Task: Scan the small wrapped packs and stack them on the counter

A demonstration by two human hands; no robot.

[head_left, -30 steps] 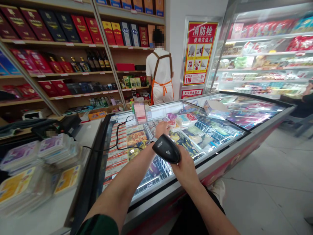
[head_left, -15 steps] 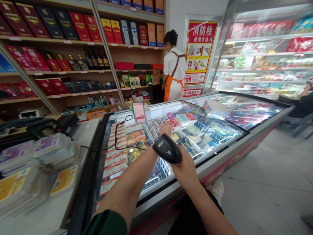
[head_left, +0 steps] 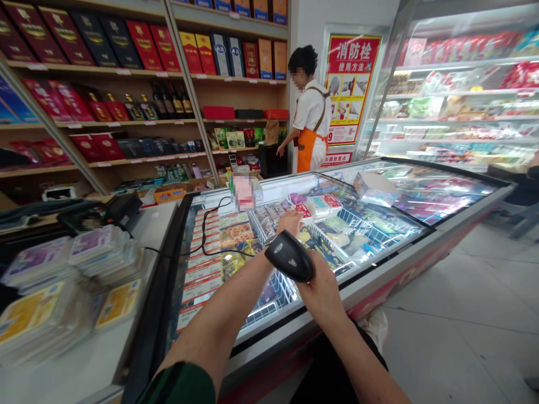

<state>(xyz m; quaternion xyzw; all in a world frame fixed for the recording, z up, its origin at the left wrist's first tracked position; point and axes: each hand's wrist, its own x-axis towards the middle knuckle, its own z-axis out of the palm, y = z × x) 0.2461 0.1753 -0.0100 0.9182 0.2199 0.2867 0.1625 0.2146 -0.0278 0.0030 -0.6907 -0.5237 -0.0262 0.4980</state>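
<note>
**Right hand gripping a barcode scanner above the chest freezer**

The right hand [head_left: 323,289] was wrapped around the black barcode scanner [head_left: 289,256], just over the near rim of the glass-topped chest freezer [head_left: 362,280]. The left hand [head_left: 289,222] reached farther across the freezer, fingers bunched; whether they pressed on anything, I could not tell. A black cable [head_left: 203,235] lay across the glass, and stacked packets [head_left: 71,280] sat on the counter [head_left: 151,230] left of the freezer.
</note>
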